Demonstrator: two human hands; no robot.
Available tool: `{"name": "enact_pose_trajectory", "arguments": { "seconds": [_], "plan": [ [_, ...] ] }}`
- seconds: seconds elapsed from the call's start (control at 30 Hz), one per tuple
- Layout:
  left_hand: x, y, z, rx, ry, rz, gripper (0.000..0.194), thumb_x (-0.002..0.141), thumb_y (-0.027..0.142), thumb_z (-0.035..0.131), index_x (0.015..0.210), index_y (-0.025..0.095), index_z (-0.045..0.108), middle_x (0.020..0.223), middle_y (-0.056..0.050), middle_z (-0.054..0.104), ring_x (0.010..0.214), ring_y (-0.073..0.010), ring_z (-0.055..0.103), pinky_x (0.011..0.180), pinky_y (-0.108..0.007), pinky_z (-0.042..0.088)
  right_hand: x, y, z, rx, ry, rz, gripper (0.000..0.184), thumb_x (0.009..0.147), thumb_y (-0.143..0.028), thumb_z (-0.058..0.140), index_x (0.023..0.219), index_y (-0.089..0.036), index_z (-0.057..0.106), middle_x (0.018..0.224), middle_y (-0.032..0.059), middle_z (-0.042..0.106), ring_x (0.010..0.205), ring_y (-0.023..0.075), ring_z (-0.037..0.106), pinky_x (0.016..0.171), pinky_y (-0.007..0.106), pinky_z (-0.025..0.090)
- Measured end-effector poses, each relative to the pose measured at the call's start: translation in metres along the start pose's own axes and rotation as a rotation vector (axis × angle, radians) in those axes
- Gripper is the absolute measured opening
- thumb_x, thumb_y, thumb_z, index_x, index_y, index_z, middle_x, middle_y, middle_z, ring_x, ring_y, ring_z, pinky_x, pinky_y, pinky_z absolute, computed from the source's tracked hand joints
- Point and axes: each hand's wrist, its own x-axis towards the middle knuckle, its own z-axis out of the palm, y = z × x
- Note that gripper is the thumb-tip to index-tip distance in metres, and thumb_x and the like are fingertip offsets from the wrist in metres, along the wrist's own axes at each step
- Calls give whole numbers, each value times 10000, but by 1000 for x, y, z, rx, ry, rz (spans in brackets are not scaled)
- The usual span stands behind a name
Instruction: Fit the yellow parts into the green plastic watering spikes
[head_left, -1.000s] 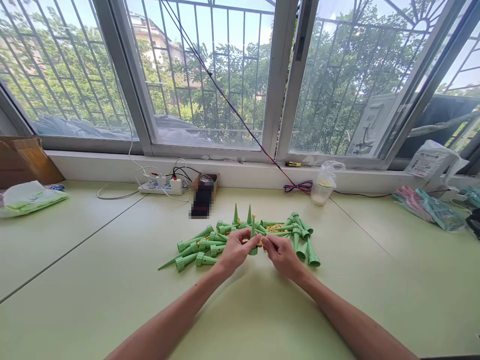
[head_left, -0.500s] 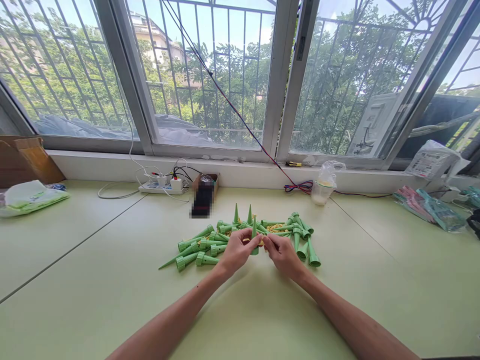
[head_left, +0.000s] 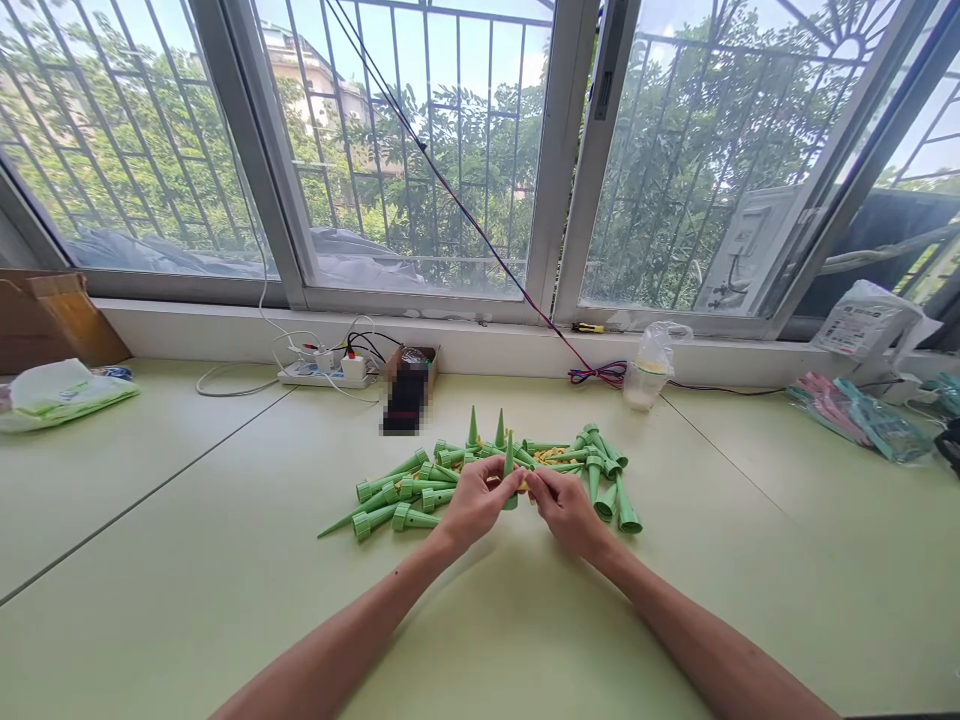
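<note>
My left hand [head_left: 480, 497] is closed around a green plastic plant watering spike [head_left: 509, 453], its pointed tip upward. Pinched in the fingers of my right hand [head_left: 564, 508] is a small yellow piece [head_left: 524, 481], pressed against the spike's side; the fingers cover most of it. Behind and to the left of my hands lie several loose green spikes [head_left: 375, 520], and two more stand tip up. Further green spikes [head_left: 628, 505] lie to the right, some with their hollow ends showing. Small yellow pieces [head_left: 551, 456] are scattered among them.
A power strip [head_left: 322, 375] with cables and a small box [head_left: 421, 372] are at the back. A plastic cup [head_left: 643, 385] stands by the sill near a bundled wire [head_left: 598, 374]. Plastic packages [head_left: 862, 415] lie far right, a wipes pack [head_left: 67, 395] far left.
</note>
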Motion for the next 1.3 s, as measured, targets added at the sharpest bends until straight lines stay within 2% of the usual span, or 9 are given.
{"name": "enact_pose_trajectory", "arguments": {
  "seconds": [0.63, 1.3],
  "plan": [
    [0, 2, 1, 28, 7, 3, 293, 796, 424, 677, 805, 131, 683, 751, -44, 665, 700, -157, 619, 640, -249, 492, 0, -2, -1, -11, -2, 6, 441, 980, -461, 385, 634, -198, 458, 508, -35, 402, 468, 114, 338, 485, 261, 276],
    [0, 3, 1, 48, 8, 28, 347, 787, 468, 673, 762, 123, 666, 701, -35, 623, 615, -127, 543, 560, -229, 427, -1, -5, -2, -18, -15, 13, 465, 979, -485, 367, 618, -201, 439, 512, -34, 427, 466, 109, 361, 480, 246, 290]
  ]
}}
